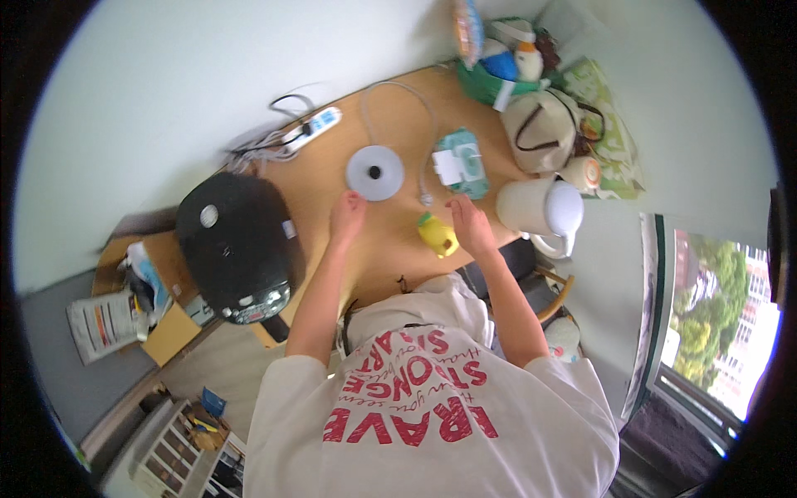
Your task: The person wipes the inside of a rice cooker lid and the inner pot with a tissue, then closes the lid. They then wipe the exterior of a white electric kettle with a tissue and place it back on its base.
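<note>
My left hand [347,218] is over the wooden table at the lower left edge of a round grey kettle base [387,163] with a black centre; whether it touches the base I cannot tell. The base's grey cord loops behind it, and its plug [426,199] lies between my hands. My right hand [471,225] is beside a small yellow toy [436,233] with a green top, fingers bent, no object visible in them. Just beyond that hand is a teal wipes packet [471,168] with a white label. A white electric kettle [529,205] stands to its right.
A black rice cooker [233,243] stands at the left. Behind are a white power strip [314,129] and bundled cables [264,155]. At the back right are a green basket [479,84] of soft toys, a beige bag [545,127] and a cup [580,173]. A chair [557,289] is below right.
</note>
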{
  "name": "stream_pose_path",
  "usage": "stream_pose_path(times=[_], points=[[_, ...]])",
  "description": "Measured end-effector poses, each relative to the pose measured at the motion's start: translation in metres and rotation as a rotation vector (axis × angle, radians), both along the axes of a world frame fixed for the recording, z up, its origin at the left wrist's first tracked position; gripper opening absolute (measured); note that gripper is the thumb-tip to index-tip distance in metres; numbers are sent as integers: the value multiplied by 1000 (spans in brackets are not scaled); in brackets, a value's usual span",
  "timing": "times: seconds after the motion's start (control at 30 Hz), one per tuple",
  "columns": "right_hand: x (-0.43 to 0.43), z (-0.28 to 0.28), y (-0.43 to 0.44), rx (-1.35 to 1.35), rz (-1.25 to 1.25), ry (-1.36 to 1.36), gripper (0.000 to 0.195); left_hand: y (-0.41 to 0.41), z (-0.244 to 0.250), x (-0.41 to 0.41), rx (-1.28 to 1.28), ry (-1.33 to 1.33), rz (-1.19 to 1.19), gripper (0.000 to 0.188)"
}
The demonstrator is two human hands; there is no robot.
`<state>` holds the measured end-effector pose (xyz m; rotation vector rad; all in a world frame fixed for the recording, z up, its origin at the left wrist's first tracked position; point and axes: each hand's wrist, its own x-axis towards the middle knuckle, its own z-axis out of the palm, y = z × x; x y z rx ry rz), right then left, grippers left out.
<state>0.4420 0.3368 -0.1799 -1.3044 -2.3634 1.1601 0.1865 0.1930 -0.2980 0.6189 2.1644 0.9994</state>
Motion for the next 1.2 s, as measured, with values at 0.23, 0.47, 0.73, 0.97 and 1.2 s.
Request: stream_pose_path(times=[0.23, 0.47, 0.73, 0.97, 1.2], points=[[88, 24, 4, -93, -125, -68, 32, 13, -18, 41, 29, -379, 84, 29], [61, 38, 2, -76, 67, 94, 20, 34, 53, 98, 43, -1096, 420, 46], [-12, 52, -2, -58, 469, 224, 30, 51, 107, 117, 349, -1214, 822, 51], [-41, 36, -50, 41, 544, 393, 23, 9, 119, 83, 611, -1334, 786, 45], [-54, 6, -60, -147, 417, 286, 19, -20, 129, 118, 567, -1296, 888, 33]])
